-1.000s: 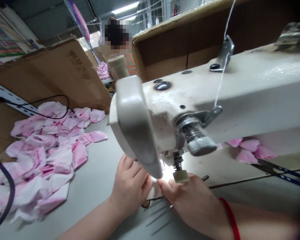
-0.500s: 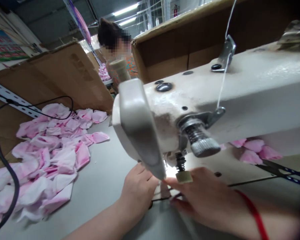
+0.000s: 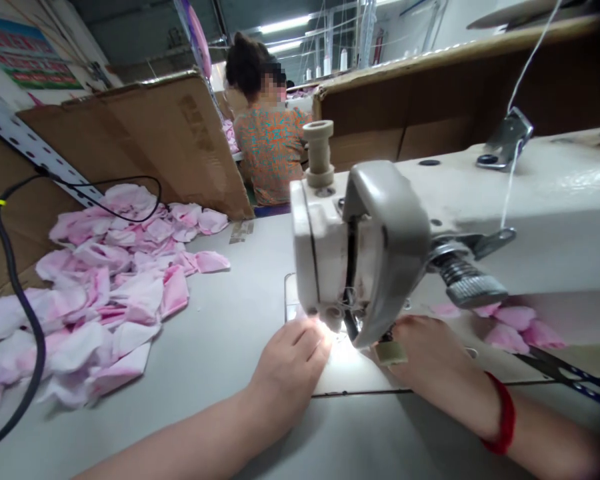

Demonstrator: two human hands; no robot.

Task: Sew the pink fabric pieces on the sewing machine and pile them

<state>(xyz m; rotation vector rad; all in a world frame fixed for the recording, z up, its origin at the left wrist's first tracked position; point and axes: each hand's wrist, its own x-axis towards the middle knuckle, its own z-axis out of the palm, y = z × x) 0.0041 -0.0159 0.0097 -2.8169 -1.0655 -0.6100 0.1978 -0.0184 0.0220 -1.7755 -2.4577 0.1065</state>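
The needle [image 3: 347,323] sits at 2 o'clock from the left hand [image 3: 293,363], nearer than the right hand [image 3: 430,350] (if either grip holds something, I cannot tell).

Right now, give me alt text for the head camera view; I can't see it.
The left hand and right hand, with a red wristband, flank the lit needle area of a white industrial sewing machine on a pale table. Pink-and-white fabric pieces lie heaped to the left, and a co-worker sits in the background.
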